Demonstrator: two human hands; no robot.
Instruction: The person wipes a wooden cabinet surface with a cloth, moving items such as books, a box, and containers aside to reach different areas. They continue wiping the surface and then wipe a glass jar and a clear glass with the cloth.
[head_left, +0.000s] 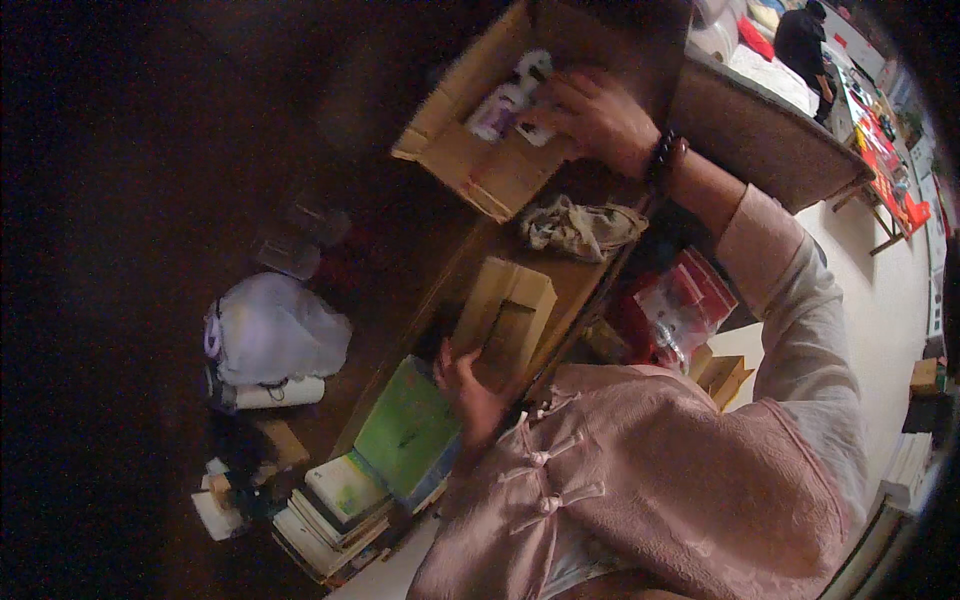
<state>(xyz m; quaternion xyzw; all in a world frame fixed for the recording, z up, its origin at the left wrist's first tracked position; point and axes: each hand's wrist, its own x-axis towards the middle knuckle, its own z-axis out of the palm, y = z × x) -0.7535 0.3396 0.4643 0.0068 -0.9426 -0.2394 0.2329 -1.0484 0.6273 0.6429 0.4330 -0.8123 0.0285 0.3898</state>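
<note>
My right hand (600, 116), with a dark bead bracelet (664, 159) at the wrist, reaches into an open cardboard box (517, 176). Its blurred fingers are over white and purple packets (495, 112) inside; whether they grip one is hidden. On the dark wooden table (420, 330), my left hand (476, 394) rests by the near end of a small cardboard box (506, 307), its fingers apart. Beside that hand lies a green book or folder (409, 427). A crumpled grey-beige cloth bundle (581, 227) sits between the two boxes.
Stacked books (330, 521) stand at the table's near corner. A white plastic bag (277, 330) lies to the left. At right are a red and clear plastic bag (686, 300) and a brown sofa or bed side (757, 127). A person in black (799, 45) is farther off.
</note>
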